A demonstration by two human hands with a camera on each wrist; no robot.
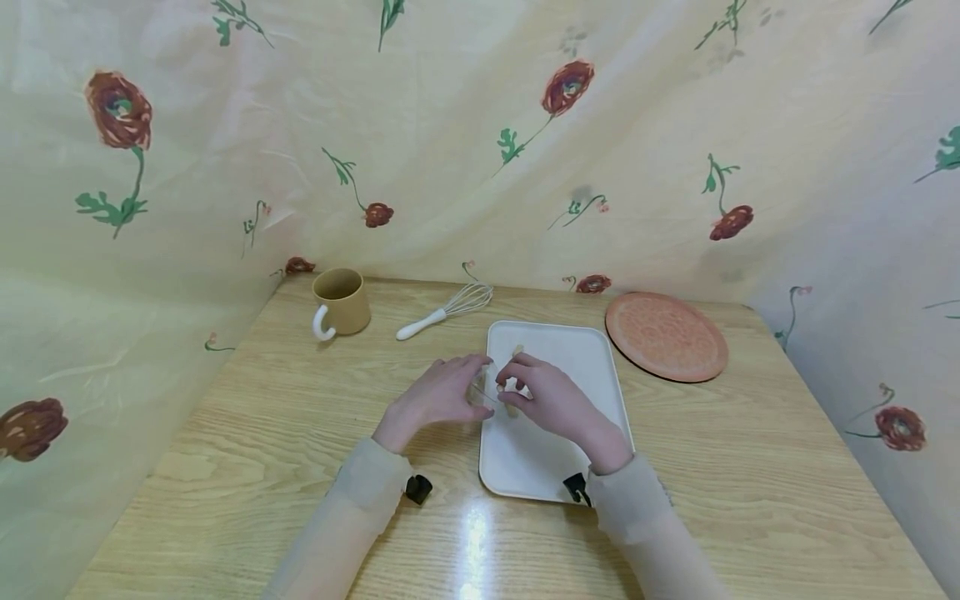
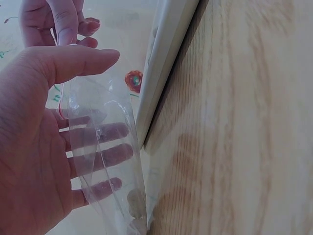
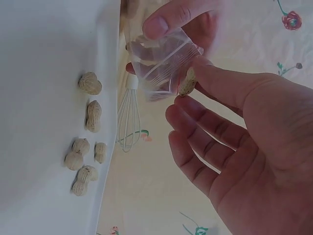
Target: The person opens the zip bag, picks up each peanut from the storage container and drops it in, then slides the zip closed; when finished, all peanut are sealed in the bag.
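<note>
My left hand [image 1: 442, 390] holds a clear zip bag [image 2: 105, 147] with a red line near its mouth, thumb on one side and fingers showing through the plastic. Low in the bag lies a peanut [image 2: 136, 203], seen in the left wrist view. Between thumb and fingertip, my right hand [image 1: 551, 400] pinches an unshelled peanut [image 3: 187, 83] right at the bag's mouth. Several more peanuts [image 3: 94, 116] lie on the white tray [image 1: 540, 467] under the right hand, mostly hidden by it in the head view.
A tan mug [image 1: 348, 312] with a white handle stands at the back left. Beside it lies a white-handled whisk [image 1: 442, 315]. A round pinkish plate [image 1: 666, 337] is right of the tray. Flowered cloth [image 1: 450, 150] hangs behind the wooden table [image 1: 300, 433].
</note>
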